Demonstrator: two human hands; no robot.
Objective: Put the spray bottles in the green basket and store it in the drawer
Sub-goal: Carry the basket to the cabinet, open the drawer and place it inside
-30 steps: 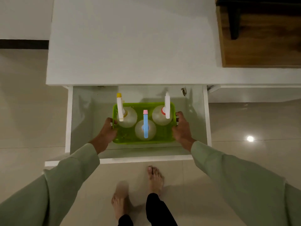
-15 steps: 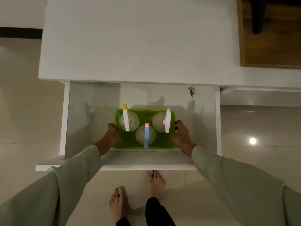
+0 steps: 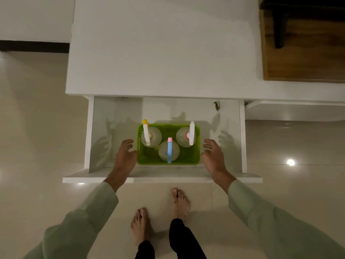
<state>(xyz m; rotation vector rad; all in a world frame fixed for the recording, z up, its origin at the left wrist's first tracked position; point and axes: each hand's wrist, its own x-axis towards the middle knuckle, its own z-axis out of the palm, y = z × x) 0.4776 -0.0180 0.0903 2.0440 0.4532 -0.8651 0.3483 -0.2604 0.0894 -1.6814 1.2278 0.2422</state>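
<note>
The green basket (image 3: 188, 160) rests on the floor of the open white drawer (image 3: 242, 139), near its front. Three clear spray bottles stand in it: one with a yellow-tipped white sprayer (image 3: 146, 135) at the back left, one with a white and red sprayer (image 3: 191, 133) at the back right, one with a blue and pink sprayer (image 3: 169, 150) at the front. My left hand (image 3: 124, 156) hovers just left of the basket, fingers spread. On the other side, my right hand (image 3: 213, 156) is also open and slightly apart from the basket.
The white cabinet top (image 3: 160, 47) overhangs the drawer's back. A small crumpled wrapper (image 3: 216, 106) lies in the drawer's back right corner. A wooden surface (image 3: 306, 45) is at the upper right. My bare feet (image 3: 160, 212) stand on the tiled floor before the drawer front (image 3: 160, 179).
Both hands held the basket's ends and lowered it into the drawer; now they have let go and drawn slightly outward, fingers spread.
</note>
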